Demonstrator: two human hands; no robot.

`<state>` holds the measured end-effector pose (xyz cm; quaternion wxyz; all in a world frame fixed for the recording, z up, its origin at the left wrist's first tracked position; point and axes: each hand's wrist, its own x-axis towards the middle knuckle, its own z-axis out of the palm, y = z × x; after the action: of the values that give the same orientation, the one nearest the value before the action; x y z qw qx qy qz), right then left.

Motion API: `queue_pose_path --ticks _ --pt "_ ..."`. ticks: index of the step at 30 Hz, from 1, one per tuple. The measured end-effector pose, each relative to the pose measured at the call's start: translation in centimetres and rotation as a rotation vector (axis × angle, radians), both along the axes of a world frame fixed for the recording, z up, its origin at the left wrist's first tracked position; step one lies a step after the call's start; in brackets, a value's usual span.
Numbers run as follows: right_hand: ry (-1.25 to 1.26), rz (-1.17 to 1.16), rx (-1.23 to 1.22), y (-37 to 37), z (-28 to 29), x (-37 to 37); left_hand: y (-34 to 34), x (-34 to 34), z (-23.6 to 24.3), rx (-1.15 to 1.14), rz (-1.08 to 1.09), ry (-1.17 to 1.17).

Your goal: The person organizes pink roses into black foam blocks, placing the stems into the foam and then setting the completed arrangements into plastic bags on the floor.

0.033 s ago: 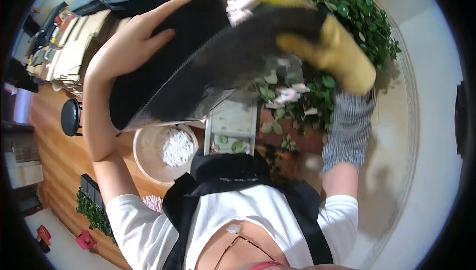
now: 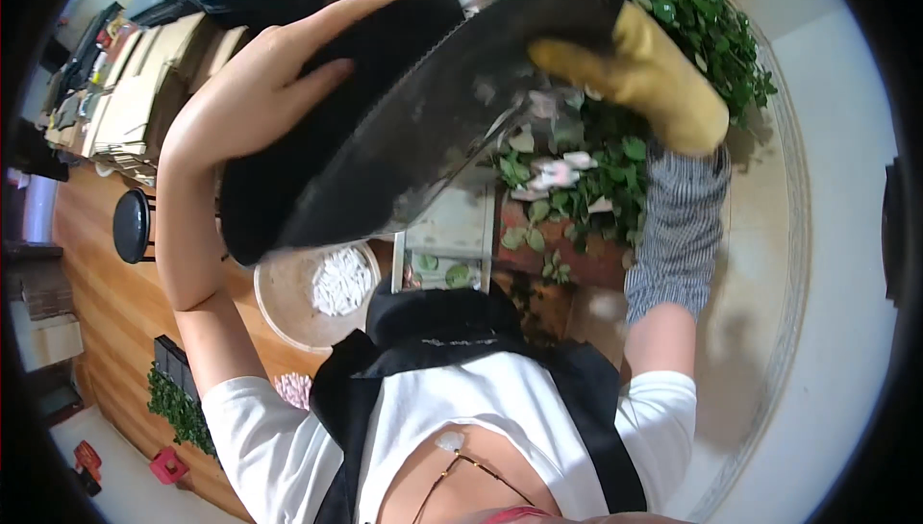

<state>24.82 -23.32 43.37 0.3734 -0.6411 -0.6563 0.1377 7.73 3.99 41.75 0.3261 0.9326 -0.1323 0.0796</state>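
A black sheet (image 2: 298, 168) with a clear, glossy film panel (image 2: 413, 125) along a jagged edge is stretched between my hands; it resembles a flower wrapping sleeve. Bare, my left hand (image 2: 255, 96) closes on the sheet's left side, thumb over its near face. On the right, my right hand (image 2: 659, 87) wears a yellow glove and clasps the sheet's far right end between thumb and fingers. Below and behind the sheet, pale pink flowers (image 2: 558, 175) lie among green leaves. Part of the flower pile is hidden by the sheet.
A beige tub (image 2: 274, 308) of small white sticks stands left of my apron. Beside it is a pale framed board (image 2: 447, 221). Leafy stems (image 2: 711, 53) heap at the far right by the wall. Flat cardboard (image 2: 144, 82) and a black stool (image 2: 132, 226) are on the left.
The sheet has shifted a little and looks sharper, its clear panel showing more plainly. My gloved right hand has moved slightly farther away. Both hands keep their hold.
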Motion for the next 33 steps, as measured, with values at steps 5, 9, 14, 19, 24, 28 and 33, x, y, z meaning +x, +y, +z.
queue_pose_path --ticks 5,9,14,19,24,28,33 --pt "-0.019 0.081 -0.299 1.0 -0.5 0.1 -3.3 -0.9 -7.8 -0.176 0.019 -0.218" --pt "-0.342 -0.085 -0.229 -1.9 -9.3 -2.6 -2.5 -4.2 -21.0 -0.486 0.184 0.148" --pt "-0.37 -0.244 -0.339 -0.2 -20.5 -6.8 -4.0 -4.8 -36.6 -0.132 0.399 0.259" --pt "-0.233 -0.241 -0.417 4.2 -25.4 -9.2 -8.5 -1.4 -44.5 0.139 0.019 -0.089" --pt "0.066 -0.018 -0.479 3.6 -28.1 -6.3 -10.8 -1.8 -49.7 0.204 -0.158 0.062" --pt "0.24 -0.017 -0.624 5.8 -23.4 -1.2 -10.1 -0.4 -49.8 0.434 -0.144 -0.116" --pt "-0.591 -0.18 -0.44 8.7 -29.5 -1.6 -10.7 0.5 -45.8 0.423 -0.181 0.108"
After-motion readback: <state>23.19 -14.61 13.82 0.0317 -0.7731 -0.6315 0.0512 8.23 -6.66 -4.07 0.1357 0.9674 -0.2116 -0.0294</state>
